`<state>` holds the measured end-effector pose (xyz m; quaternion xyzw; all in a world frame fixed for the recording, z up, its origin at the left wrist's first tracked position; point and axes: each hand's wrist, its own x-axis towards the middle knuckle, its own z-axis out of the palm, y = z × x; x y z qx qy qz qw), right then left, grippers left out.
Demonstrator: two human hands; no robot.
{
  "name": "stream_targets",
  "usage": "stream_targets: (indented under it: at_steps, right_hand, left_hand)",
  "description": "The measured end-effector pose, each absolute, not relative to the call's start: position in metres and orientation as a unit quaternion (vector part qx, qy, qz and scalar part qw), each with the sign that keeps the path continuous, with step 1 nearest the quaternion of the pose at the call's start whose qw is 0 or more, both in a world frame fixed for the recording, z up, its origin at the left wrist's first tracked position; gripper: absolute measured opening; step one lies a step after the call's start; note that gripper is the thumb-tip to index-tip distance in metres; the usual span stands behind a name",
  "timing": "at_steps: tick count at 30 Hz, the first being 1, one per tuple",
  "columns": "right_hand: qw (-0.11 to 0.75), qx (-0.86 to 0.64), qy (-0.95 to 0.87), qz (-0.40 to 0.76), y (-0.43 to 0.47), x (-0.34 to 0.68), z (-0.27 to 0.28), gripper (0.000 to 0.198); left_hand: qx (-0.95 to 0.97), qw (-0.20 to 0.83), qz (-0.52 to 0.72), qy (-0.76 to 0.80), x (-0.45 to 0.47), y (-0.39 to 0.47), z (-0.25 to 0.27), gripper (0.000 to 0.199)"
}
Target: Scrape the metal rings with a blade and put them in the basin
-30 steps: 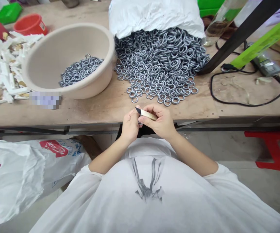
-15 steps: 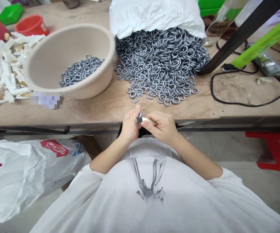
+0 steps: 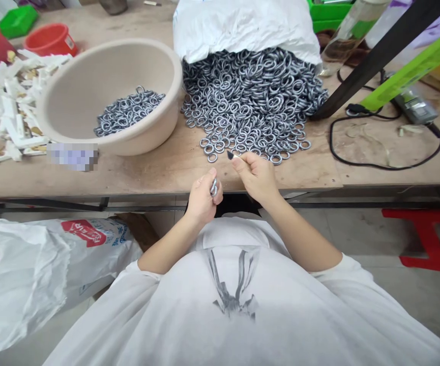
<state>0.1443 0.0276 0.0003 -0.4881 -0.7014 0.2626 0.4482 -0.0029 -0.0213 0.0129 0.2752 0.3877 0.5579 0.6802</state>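
Note:
My left hand [image 3: 201,200] sits at the table's front edge, pinching a small grey metal ring [image 3: 213,187] between thumb and fingers. My right hand [image 3: 255,177] is just to its right and a little farther forward, gripping a small pale tool with a dark pointed tip [image 3: 232,155]. The tip points toward the near edge of a big heap of grey metal rings [image 3: 250,99] spilling from a white sack [image 3: 242,23]. A beige plastic basin [image 3: 70,101] to the left holds a smaller pile of rings [image 3: 128,109].
White and tan small parts [image 3: 6,107] lie heaped at the far left beside red tubs [image 3: 50,38]. A black cable [image 3: 380,152] and a grey power tool [image 3: 414,104] lie at the right. Below the table are a white printed bag [image 3: 44,269] and a red stool [image 3: 429,239].
My hands have parted. The right hand carried the tool forward and right toward the ring heap; the left hand stayed at the table edge with the ring.

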Motion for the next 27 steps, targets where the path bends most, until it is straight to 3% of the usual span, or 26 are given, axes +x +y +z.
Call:
stream_targets:
  at_steps: [2, 7, 10, 15, 17, 19, 21, 23, 25, 27]
  right_hand:
    - [0.357, -0.504, -0.756, 0.215, 0.041, 0.133, 0.006, 0.019]
    - [0.106, -0.532, -0.837, 0.066, 0.063, 0.104, 0.020, 0.010]
    - [0.049, -0.546, -0.836, 0.029, 0.062, 0.099, 0.023, 0.016]
    - [0.012, -0.577, -0.816, 0.026, 0.050, 0.112, 0.022, 0.028]
    - [0.052, -0.586, -0.807, 0.061, 0.047, 0.121, 0.020, 0.018]
    - [0.162, -0.557, -0.794, 0.184, 0.043, 0.129, 0.018, 0.010]
    - [0.282, -0.469, -0.737, 0.398, 0.037, 0.134, 0.018, 0.028]
    - [0.340, -0.377, -0.631, 0.586, 0.029, 0.134, 0.020, 0.048]
    - [0.388, -0.352, -0.576, 0.627, 0.020, 0.130, 0.021, 0.061]
    - [0.468, -0.351, -0.592, 0.555, 0.013, 0.125, 0.021, 0.056]
  left_hand:
    - [0.239, 0.673, 0.574, 0.401, -0.011, -0.018, 0.014, 0.052]
    - [0.115, 0.665, 0.587, 0.448, -0.037, -0.011, 0.028, 0.030]
    - [0.084, 0.677, 0.581, 0.444, -0.047, -0.009, 0.034, 0.022]
    - [0.279, 0.604, 0.594, 0.451, -0.051, -0.004, 0.020, 0.039]
    - [0.393, 0.527, 0.582, 0.479, -0.051, 0.001, 0.011, 0.035]
    - [0.512, 0.427, 0.543, 0.511, -0.049, 0.004, 0.004, 0.030]
    - [0.609, 0.358, 0.488, 0.513, -0.045, 0.007, 0.000, 0.032]
    - [0.656, 0.340, 0.466, 0.487, -0.039, 0.006, -0.001, 0.035]
    - [0.649, 0.365, 0.483, 0.461, -0.031, 0.004, 0.001, 0.039]
    - [0.601, 0.429, 0.509, 0.442, -0.024, 0.000, 0.002, 0.046]
